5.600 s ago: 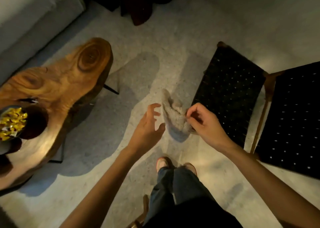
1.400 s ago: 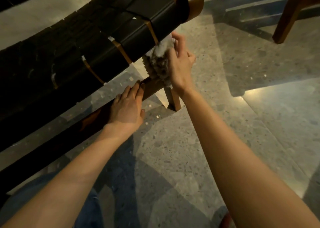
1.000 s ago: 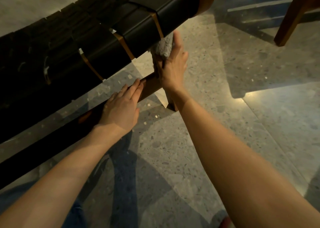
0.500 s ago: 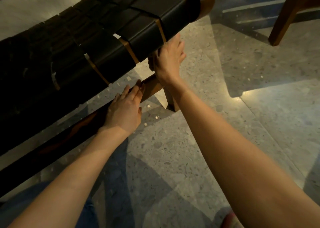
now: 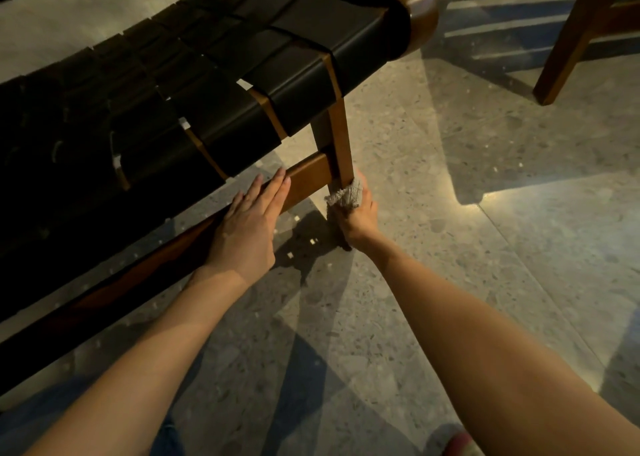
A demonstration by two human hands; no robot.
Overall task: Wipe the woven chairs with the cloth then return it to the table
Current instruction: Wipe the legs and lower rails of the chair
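A woven chair with black straps on a brown wooden frame fills the upper left. Its front leg stands on the floor at centre. My right hand grips a pale grey cloth wrapped round the bottom of that leg, close to the floor. My left hand rests flat, fingers straight, on the chair's lower wooden side rail, just left of the leg. The table is out of view.
A second chair's wooden leg stands at the upper right. Speckled stone floor spreads to the right and front, crossed by shadows. A shoe tip shows at the bottom edge.
My right hand has slid the cloth down the front leg, from under the seat edge to near the floor. My left hand stays on the side rail.
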